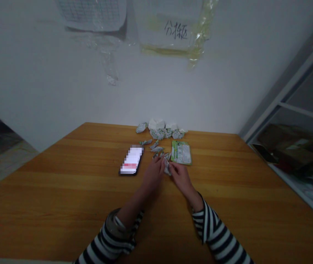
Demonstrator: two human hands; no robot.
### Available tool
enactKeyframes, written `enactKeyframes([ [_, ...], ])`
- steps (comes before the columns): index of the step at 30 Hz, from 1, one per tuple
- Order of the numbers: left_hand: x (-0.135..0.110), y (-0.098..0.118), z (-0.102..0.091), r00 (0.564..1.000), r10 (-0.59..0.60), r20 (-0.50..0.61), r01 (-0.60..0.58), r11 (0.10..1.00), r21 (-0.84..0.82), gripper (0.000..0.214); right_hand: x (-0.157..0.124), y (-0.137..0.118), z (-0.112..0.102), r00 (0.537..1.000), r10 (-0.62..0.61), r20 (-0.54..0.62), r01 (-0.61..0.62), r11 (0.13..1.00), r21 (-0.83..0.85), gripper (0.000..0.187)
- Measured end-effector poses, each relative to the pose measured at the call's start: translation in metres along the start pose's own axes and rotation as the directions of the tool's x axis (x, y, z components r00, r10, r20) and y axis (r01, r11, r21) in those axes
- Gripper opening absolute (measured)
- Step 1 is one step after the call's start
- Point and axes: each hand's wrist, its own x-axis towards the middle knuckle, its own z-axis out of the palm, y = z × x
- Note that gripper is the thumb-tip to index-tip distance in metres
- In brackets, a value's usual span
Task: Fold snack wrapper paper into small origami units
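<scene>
Near the middle of the table, my left hand [153, 173] and my right hand [180, 176] are close together with fingers closed. Between them they pinch a small whitish piece of paper or wrapper [167, 168]; its exact kind is hard to make out. Just beyond the fingers lie several small twisted pieces [156, 149] with grey-green print. A flat green-and-white printed packet [182, 152] rests beyond my right hand, apart from it. To the left of my left hand lies a phone [131, 160] with its screen lit and blurred.
Along the back of the wooden table [62, 190], crumpled printed wrappers [157, 133] and white tissue [156, 124] lie by the wall. Taped paper [173, 33] with handwriting hangs above. A shelf [305, 113] with boxes stands at the right.
</scene>
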Motion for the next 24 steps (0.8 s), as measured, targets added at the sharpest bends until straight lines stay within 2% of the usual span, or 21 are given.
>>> enactKeyframes([
  [2,0.001,-0.002,-0.001,1.000,-0.008,0.022,0.008,1.000,-0.023,0.026,0.000,0.001,-0.005,0.998,-0.037,-0.049,0.031,0.992,-0.126,0.021],
  [4,0.003,-0.006,-0.001,0.999,0.010,0.051,-0.007,0.997,-0.073,0.023,0.002,0.003,-0.010,0.995,-0.043,-0.089,0.030,0.989,-0.141,0.020],
  [7,0.006,-0.012,-0.002,0.997,-0.012,0.075,0.027,0.978,-0.208,0.032,0.007,0.005,-0.015,0.996,0.027,-0.083,-0.022,0.998,0.057,0.023],
  [9,0.008,-0.018,-0.003,0.988,-0.078,0.136,0.118,0.941,-0.317,0.037,0.009,0.003,-0.017,0.993,0.119,-0.003,-0.115,0.964,0.241,0.029],
  [11,0.010,-0.024,-0.004,0.975,-0.128,0.182,0.188,0.911,-0.366,0.034,0.009,0.001,-0.017,0.977,0.184,0.110,-0.211,0.909,0.359,0.034],
  [13,0.012,-0.030,-0.006,0.982,-0.137,0.133,0.172,0.936,-0.308,0.024,0.008,0.000,-0.016,0.962,0.201,0.183,-0.260,0.877,0.403,0.033],
  [16,0.015,-0.035,-0.009,0.992,-0.093,0.082,0.108,0.972,-0.208,0.018,0.008,0.000,-0.016,0.963,0.192,0.191,-0.256,0.875,0.412,0.035],
  [20,0.017,-0.029,-0.013,0.990,-0.066,0.122,0.093,0.970,-0.226,0.026,0.010,0.002,-0.022,0.968,0.183,0.172,-0.238,0.886,0.398,0.050],
  [24,0.016,-0.019,-0.016,0.978,0.018,0.209,0.038,0.964,-0.264,0.040,0.011,0.002,-0.028,0.965,0.196,0.173,-0.252,0.875,0.412,0.051],
])
